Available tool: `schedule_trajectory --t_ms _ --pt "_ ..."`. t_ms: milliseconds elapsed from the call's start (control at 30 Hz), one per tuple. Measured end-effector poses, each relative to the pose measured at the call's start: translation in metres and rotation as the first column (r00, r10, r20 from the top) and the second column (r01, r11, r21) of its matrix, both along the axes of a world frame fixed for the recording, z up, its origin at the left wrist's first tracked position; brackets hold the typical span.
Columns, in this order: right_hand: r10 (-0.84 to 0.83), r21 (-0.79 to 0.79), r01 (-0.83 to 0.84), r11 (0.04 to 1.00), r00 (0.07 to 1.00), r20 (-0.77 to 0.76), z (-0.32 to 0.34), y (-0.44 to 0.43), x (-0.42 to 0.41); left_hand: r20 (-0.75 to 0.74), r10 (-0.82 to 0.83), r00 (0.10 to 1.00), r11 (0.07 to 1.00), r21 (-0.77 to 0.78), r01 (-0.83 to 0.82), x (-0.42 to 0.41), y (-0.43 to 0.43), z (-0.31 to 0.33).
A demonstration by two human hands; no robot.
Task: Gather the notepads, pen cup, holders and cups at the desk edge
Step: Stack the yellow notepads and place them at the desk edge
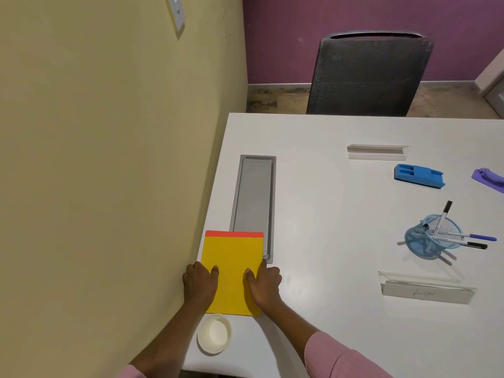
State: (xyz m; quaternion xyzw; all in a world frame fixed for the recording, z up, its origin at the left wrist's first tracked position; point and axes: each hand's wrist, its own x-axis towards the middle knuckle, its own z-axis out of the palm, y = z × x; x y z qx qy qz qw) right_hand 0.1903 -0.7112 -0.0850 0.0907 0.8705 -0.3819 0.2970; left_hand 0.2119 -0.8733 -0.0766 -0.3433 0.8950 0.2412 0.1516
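Observation:
A yellow notepad [233, 260] with a red top band lies at the desk's left edge, partly over the grey cable tray. My left hand [198, 282] grips its left side and my right hand [264, 285] grips its right side, thumbs on top. A white paper cup [214, 334] stands just below the pad near the desk edge. At the right, a blue mesh pen cup [431, 238] holds several markers. Two clear acrylic holders lie on the desk, one far [377, 152] and one near [425, 289]. A blue holder [418, 175] and a purple holder [489, 178] sit at the right.
The white desk [327, 214] has a recessed grey cable tray [255, 197] along its left side. A yellow wall runs right beside the desk's left edge. A black mesh chair [368, 75] stands behind the far edge.

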Motion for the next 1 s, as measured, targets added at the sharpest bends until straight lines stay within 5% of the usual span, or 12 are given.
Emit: schedule_trajectory --t_ms 633,1000 --pt "0.021 0.025 -0.021 0.999 0.999 0.033 0.008 0.003 0.002 -0.016 -0.107 0.994 0.994 -0.016 0.106 0.001 0.000 0.003" --pt "-0.090 0.018 0.092 0.996 0.993 -0.074 0.039 0.031 0.003 -0.095 -0.355 0.930 0.923 -0.193 0.332 -0.018 0.037 0.040"
